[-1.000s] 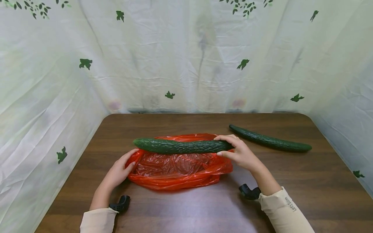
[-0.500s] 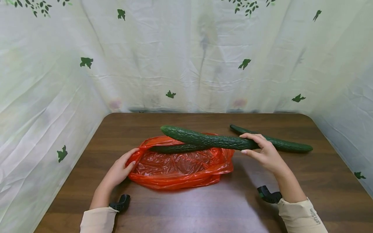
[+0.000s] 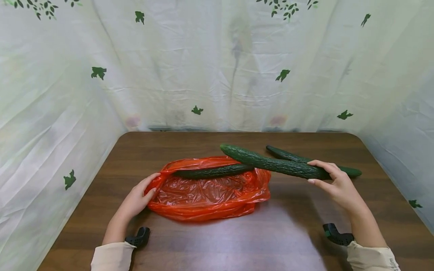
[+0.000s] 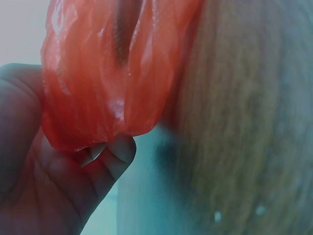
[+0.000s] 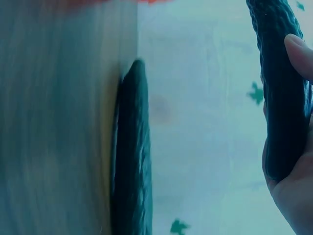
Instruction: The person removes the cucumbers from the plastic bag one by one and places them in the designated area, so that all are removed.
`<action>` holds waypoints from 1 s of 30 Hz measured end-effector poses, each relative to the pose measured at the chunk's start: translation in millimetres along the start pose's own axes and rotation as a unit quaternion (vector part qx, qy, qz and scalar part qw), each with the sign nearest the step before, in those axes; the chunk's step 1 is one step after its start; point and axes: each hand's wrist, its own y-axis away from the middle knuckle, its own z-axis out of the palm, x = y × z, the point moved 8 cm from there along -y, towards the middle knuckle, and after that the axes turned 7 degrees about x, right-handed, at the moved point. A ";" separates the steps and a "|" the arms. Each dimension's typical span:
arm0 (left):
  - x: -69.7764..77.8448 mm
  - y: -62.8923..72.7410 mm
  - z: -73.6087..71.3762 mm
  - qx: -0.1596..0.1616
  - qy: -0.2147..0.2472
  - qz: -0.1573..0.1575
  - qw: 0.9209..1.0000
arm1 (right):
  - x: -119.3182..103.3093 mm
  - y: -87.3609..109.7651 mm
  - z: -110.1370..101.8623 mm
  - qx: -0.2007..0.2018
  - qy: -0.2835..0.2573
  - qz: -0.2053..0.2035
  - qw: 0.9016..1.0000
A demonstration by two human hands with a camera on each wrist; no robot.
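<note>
My right hand (image 3: 339, 186) grips one end of a long green cucumber (image 3: 268, 163), held above the table between thumb and fingers. Its free end points left over the right edge of a red plastic bag (image 3: 203, 214). The bag lies with its mouth spread wide, and a second cucumber (image 3: 211, 172) rests inside along the back. At the bag's left edge, my left hand (image 3: 137, 197) pinches the plastic, also seen in the left wrist view as red film (image 4: 102, 98). Behind the held one, a third cucumber (image 3: 288, 155) lies on the table, partly hidden; the right wrist view shows this cucumber (image 5: 132, 161) closer.
The brown wooden table (image 3: 217, 244) has rounded far corners. A pale curtain (image 3: 217, 67) with green leaf prints hangs behind and on both sides. Black wrist devices (image 3: 337, 235) sit on both wrists.
My right hand has moved right with its cucumber, drawing it away from over the bag and uncovering the cucumber inside. My left hand has stayed at the bag's edge.
</note>
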 end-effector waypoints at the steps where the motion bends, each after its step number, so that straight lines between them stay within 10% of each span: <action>1: 0.1 0.4 -0.3 0.000 0.000 0.000 1.000 | 3.8 1.9 -3.8 0.003 0.009 0.003 1.000; 30: 0.0 -0.1 -0.5 0.008 0.002 0.014 1.000 | 94.2 35.2 -40.1 -0.022 0.110 0.086 0.990</action>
